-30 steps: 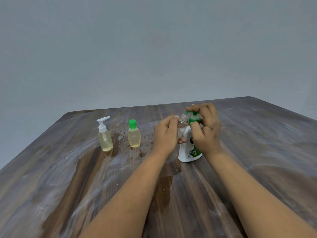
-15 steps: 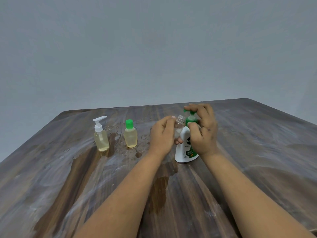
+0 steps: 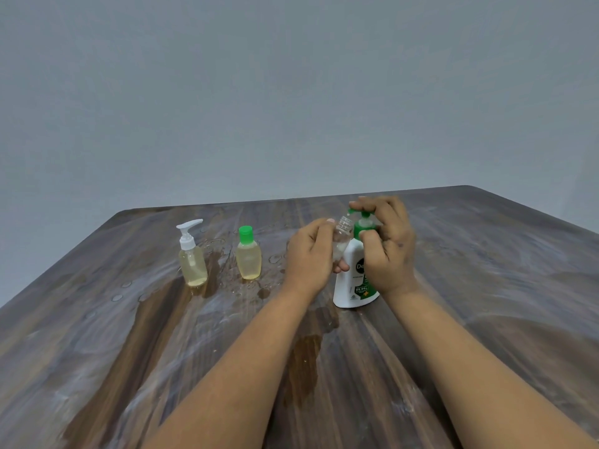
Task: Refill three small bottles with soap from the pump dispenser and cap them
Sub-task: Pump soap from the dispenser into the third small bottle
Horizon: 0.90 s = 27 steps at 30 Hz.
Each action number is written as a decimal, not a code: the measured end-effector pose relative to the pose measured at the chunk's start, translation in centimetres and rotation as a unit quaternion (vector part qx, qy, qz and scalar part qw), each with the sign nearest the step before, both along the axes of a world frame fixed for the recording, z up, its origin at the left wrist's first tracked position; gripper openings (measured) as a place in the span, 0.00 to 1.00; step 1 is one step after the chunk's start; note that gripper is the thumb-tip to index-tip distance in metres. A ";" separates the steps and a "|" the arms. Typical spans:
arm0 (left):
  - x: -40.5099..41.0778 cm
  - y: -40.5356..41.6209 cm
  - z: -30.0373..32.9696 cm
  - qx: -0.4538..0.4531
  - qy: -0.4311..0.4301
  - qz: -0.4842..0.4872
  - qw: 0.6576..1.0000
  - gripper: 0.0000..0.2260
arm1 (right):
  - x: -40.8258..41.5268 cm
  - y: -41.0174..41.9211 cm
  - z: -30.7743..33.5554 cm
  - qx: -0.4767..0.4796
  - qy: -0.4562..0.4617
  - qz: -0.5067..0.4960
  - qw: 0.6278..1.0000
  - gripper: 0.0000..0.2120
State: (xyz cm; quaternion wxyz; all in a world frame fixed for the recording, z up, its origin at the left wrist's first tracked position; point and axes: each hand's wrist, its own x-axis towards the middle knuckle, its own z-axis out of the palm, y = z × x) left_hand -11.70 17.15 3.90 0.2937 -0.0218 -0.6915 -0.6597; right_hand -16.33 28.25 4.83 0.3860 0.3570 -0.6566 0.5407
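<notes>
Left hand [image 3: 309, 254] grips a small clear bottle [image 3: 343, 236], uncapped, tilted slightly, its open neck just under the green spout of the soap dispenser [image 3: 355, 280]. Left fingers are curled round the bottle body; only neck and upper part show past the hand. Contents of this bottle: cannot tell.

Right hand [image 3: 387, 246] is on the dispenser. Its fingers [image 3: 372, 202] lie over the top of the green pump head, thumb against the green collar below, so the hand is clamped on the pump. The dispenser is white with a green label and stands upright on the surface [image 3: 486, 335], right of centre.

Left of the hands, two more small bottles stand upright, well apart from the dispenser. Bottle with a green cap [image 3: 248, 254]: yellowish liquid nearly to the shoulder, capped. Farther left, bottle with a white pump top [image 3: 192, 254]: pale yellowish liquid, about the same level, top fitted.

The surface is dark wood grain, with droplets and wet streaks around the two standing bottles and a darker wet patch near the left forearm. A plain grey wall [image 3: 291, 92] is behind.
</notes>
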 end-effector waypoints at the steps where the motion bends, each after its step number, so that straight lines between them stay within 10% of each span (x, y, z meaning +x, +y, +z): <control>1: 0.0 0.0 0.0 -0.004 0.000 0.000 1.000 0.16 | -0.1 -0.1 0.0 -0.006 -0.006 -0.002 1.000 0.16; 27: 0.1 0.0 -0.1 -0.009 0.005 0.003 1.000 0.16 | -0.4 0.1 -0.1 -0.008 -0.001 0.009 1.000 0.16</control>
